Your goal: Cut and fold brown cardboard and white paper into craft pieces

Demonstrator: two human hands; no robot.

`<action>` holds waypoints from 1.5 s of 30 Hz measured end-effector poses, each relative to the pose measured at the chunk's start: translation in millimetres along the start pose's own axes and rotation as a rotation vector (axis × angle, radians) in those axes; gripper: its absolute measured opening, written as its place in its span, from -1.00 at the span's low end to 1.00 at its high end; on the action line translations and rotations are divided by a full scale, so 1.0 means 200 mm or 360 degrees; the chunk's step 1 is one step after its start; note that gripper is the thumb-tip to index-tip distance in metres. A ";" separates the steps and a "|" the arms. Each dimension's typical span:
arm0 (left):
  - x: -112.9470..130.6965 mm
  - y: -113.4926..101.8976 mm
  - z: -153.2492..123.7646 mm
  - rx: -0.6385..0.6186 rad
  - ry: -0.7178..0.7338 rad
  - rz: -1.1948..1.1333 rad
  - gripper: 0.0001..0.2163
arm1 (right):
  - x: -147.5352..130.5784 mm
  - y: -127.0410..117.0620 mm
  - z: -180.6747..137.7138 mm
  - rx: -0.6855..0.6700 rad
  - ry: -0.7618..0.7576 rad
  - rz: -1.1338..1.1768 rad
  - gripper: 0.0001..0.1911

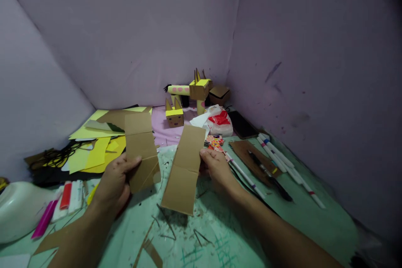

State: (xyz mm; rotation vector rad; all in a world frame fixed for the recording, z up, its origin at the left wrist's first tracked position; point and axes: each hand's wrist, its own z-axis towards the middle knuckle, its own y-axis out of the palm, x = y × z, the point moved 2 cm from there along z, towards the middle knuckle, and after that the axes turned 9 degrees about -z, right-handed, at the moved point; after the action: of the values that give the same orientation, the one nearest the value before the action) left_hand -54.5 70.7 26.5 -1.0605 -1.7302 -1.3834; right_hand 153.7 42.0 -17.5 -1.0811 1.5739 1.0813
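My left hand is closed on a creased brown cardboard strip, thumb across its front, holding it upright above the green mat. Beside it, my right hand pinches the edge of a second creased cardboard strip, which tilts slightly to the right. The two strips hang side by side without touching.
Yellow and black paper sheets lie at the left. Cardboard animal figures stand at the back corner by a red-and-white plastic bag. Several markers lie right. Cardboard scraps litter the mat; a white object sits far left.
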 end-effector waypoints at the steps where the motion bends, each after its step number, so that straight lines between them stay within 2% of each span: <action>1: 0.00 0.00 0.00 -0.0020 0.0028 -0.0003 -0.78 | 0.00 0.00 0.00 -0.0006 0.0002 -0.0009 -0.74; 5: -0.01 0.01 -0.01 -0.0114 0.0061 -0.0031 -0.67 | 0.00 0.01 -0.01 -0.0038 0.0002 -0.0056 -0.73; 9: -0.01 0.00 -0.02 -0.0212 -0.0037 0.0007 -0.53 | 0.00 0.01 -0.01 -0.0067 0.0002 -0.0104 -0.75; 22: -0.03 -0.02 -0.03 -0.0363 -0.0106 0.0072 -0.70 | 0.02 0.01 0.00 -0.0098 -0.0037 -0.0263 -0.76; 26: -0.03 -0.04 -0.03 -0.0484 0.0200 0.0346 -0.75 | 0.04 0.01 0.02 -0.0122 -0.0046 -0.0299 -0.77; 29: -0.02 -0.05 -0.03 -0.0542 0.0656 0.0614 -0.86 | 0.05 0.01 0.02 -0.0179 -0.0052 -0.0326 -0.75; 32: -0.03 -0.02 -0.06 -0.0846 0.1283 0.0823 -0.82 | 0.05 0.03 0.00 -0.0302 -0.0051 -0.0352 -0.74; 34: -0.06 -0.01 -0.07 -0.1058 0.1539 0.1047 -0.72 | 0.04 0.05 -0.02 -0.0406 -0.0054 -0.0365 -0.73; 37: -0.13 0.00 -0.08 -0.1147 0.1652 0.1388 -0.68 | 0.04 0.07 -0.04 -0.0544 -0.0082 -0.0363 -0.74; 39: -0.17 0.00 -0.07 -0.1131 0.1660 0.1537 -0.68 | 0.05 0.07 -0.05 -0.0605 -0.0110 -0.0352 -0.74; 45: -0.21 -0.01 -0.05 -0.1062 0.1666 0.1621 -0.70 | 0.06 0.07 -0.05 -0.0635 -0.0178 -0.0329 -0.70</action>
State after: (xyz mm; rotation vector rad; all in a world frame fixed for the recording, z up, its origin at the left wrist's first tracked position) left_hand -37.6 52.9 -8.0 -0.9865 0.0923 -1.3645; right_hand 135.0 33.2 -25.4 -1.3874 1.1546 1.3194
